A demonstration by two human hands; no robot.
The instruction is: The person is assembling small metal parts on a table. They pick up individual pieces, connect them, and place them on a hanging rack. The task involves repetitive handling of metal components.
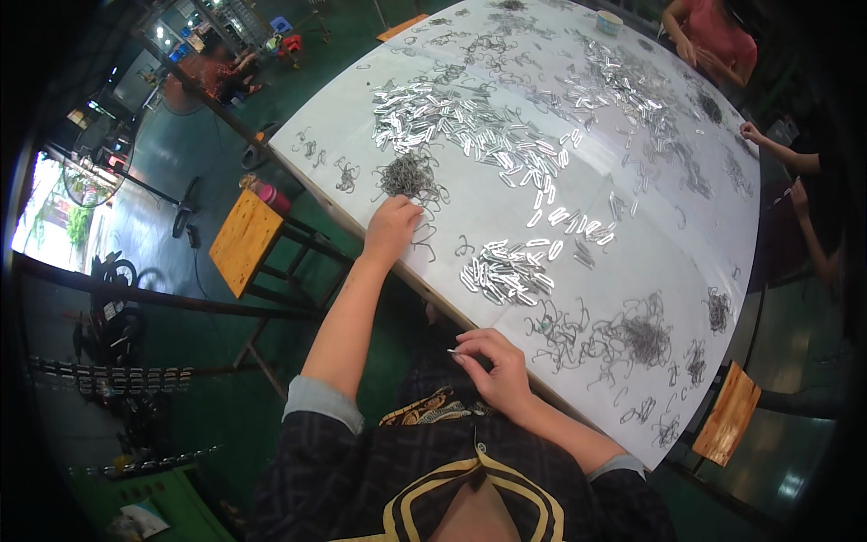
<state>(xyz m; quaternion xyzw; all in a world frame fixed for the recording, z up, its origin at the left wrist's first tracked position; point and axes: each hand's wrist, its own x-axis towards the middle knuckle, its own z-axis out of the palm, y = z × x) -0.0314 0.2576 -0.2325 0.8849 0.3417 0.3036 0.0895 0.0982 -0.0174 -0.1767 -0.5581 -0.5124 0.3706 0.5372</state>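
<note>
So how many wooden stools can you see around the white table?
2. One square wooden stool with a dark metal frame stands left of the white table, near the left hand. Another wooden stool sits at the table's lower right corner. Others may be hidden behind the table.

Shiny metal clips [508,271], matt white tabletop [623,271]

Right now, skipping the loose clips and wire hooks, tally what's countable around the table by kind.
Wooden stools: 2 (left stool, right stool)
Round tub on the table: 1
Pink bottle: 1
Wearer's hands: 2 (left hand at a wire hook heap, right hand pinching a small metal piece)
Total: 6
</note>
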